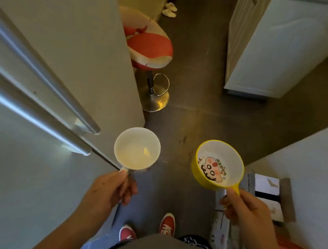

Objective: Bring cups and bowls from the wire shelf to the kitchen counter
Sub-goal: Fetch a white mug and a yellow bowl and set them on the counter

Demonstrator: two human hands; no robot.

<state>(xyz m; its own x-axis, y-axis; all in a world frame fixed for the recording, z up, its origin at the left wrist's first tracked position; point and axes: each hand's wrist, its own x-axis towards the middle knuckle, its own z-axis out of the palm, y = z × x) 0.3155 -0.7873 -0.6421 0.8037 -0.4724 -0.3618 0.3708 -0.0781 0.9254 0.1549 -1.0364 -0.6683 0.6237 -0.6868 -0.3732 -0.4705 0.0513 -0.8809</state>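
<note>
Now, L hand [111, 189] fingers curl round the handle of a white cup [137, 148], thumb on top by the rim; cup is upright, looks empty, at 9 o'clock of centre. R hand [245, 206] pinches the short yellow handle of a yellow bowl [218, 165] w/ thumb and curled fingers; bowl at 3 o'clock of the cup, apart from it, tipped a little toward the camera. Bowl inside is white w/ a cartoon face print and small coloured lettering round it, too blurred to read. Both are held over dark floor [195, 68], no shelf or counter under them. At 6 o'clock: red shoes [167, 224] w/ white marks, unreadable. At 9–11 o'clock, a grey fridge [73, 38] w/ long metal handles, just beside the cup. At 12 o'clock, a stool [149, 44] w/ red-and-cream seat on a metal base. At 1–2 o'clock, a white cabinet [283, 45]. At 4 o'clock, boxes [267, 191] by the R hand; print on them not legible.
</note>
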